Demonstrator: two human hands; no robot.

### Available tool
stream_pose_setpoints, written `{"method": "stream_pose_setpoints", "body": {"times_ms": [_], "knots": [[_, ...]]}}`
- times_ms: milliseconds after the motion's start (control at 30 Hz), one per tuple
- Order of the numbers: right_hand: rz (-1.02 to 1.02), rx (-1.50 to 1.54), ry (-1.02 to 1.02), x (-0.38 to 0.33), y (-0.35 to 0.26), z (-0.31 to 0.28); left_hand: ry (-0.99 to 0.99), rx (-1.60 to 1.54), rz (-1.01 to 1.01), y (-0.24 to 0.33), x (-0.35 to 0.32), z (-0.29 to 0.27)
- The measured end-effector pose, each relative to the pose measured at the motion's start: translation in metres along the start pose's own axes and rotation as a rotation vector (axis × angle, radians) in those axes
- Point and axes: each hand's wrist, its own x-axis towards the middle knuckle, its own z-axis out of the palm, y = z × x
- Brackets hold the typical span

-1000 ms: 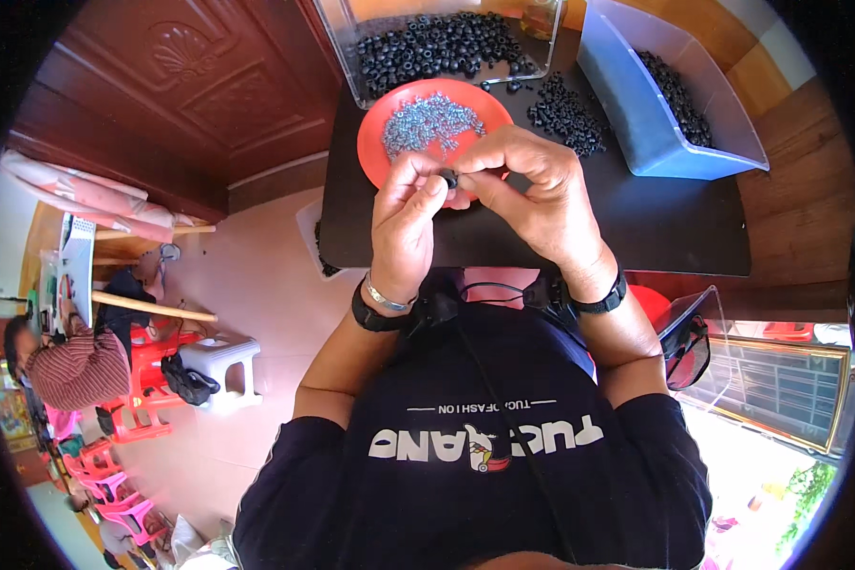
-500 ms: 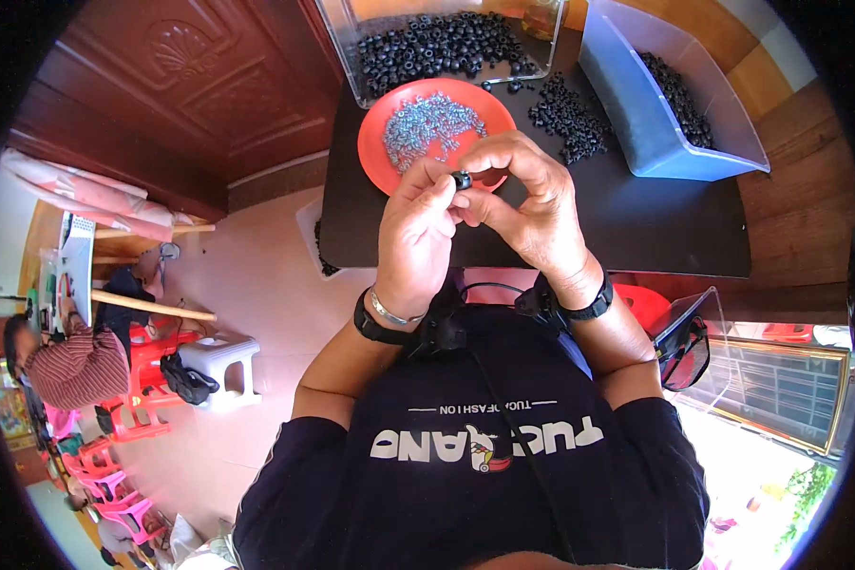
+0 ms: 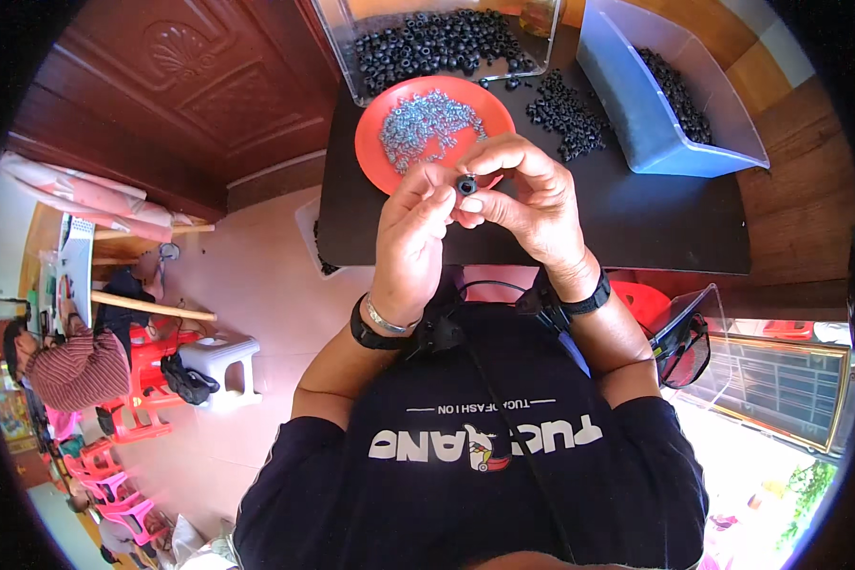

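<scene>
Over the near edge of the red plate, a small round black part with a hole in its top is pinched in my fingertips. My right hand is closed, its thumb and forefinger gripping the part from the right. From the left, my left hand is also closed, its thumb and fingertips against the part; what else it may hold is hidden. Many small silvery metal pieces lie on the plate.
Behind the plate stands a clear bin of black round parts. Smaller black parts are heaped on the dark table, beside a bluish plastic bin. At far left a person sits near red stools and a white stool.
The black part has turned between my fingers, so its hole now faces up toward me. Both hands stay in nearly the same place.
</scene>
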Motion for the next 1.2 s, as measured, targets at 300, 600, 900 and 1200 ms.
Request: {"method": "stream_pose_setpoints", "body": {"times_ms": [300,600,900,1200], "knots": [[-0.070,-0.159,-0.090,0.003,-0.007,-0.009,0.070,0.147,-0.022,0.006,-0.002,0.004],[-0.039,-0.182,0.003,0.010,-0.012,-0.007,0.050,0.169,-0.103,0.001,0.001,-0.007],[-0.067,-0.432,0.028,-0.004,-0.022,0.002,0.002,-0.191,-0.097,-0.004,0.008,-0.008],[-0.155,-0.595,0.104,-0.011,-0.011,0.010,0.130,0.359,0.038,-0.001,0.007,0.001]]}}
